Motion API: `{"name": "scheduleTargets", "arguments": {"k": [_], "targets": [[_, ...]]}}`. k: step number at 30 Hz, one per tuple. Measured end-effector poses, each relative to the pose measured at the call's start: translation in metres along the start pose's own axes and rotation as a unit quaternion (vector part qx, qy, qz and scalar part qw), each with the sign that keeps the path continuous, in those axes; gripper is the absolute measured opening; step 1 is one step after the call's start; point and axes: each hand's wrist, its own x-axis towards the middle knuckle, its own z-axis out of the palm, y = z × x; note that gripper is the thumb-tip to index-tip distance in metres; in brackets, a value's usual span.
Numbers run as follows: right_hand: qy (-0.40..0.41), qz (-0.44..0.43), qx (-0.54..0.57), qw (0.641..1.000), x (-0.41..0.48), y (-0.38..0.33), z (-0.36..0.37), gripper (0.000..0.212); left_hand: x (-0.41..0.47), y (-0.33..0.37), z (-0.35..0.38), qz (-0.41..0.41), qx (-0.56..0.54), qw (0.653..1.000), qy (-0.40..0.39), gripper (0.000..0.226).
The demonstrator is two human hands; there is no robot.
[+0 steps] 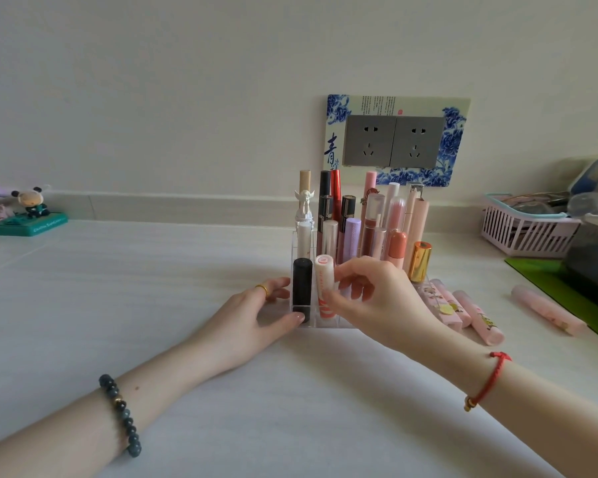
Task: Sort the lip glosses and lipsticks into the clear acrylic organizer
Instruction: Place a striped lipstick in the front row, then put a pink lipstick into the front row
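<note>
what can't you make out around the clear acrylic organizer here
All in the head view:
- Front middle slots of the clear acrylic organizer: covered by the right hand.
- Patterned pink tubes lying right of it: partly behind that hand.
- Dark container at far right: cut by the frame edge.
- Print on the white-and-orange tube: too small.

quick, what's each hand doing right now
left hand: open, fingers resting against the clear organizer
right hand: pinching the white and orange tube
</note>
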Motion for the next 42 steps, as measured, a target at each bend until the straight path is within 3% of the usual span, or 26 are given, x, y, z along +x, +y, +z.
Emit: {"name": "scheduleTargets", "arguments": {"k": [19, 30, 37, 42], "targets": [[-0.013, -0.002, -0.062, 0.998, 0.005, -0.003, -0.013, 0.021, 0.0, -0.001, 0.0, 0.007, 0.017, 1.0, -0.004, 0.059], [0.047, 0.003, 0.007, 0.999, 0.011, -0.012, -0.099, 0.007, 0.002, -0.006, 0.002, 0.007, 0.009, 1.0, 0.002, 0.053], [0.069, 0.103, -0.076, 0.989, -0.017, 0.051, -0.143, 0.012, 0.001, -0.001, 0.001, 0.002, -0.024, 1.0, -0.016, 0.069], [0.106, 0.163, -0.128, 0.973, -0.038, 0.097, -0.16, 0.02, 0.0, 0.0, 0.001, 0.013, -0.027, 0.999, -0.017, 0.059]]}}
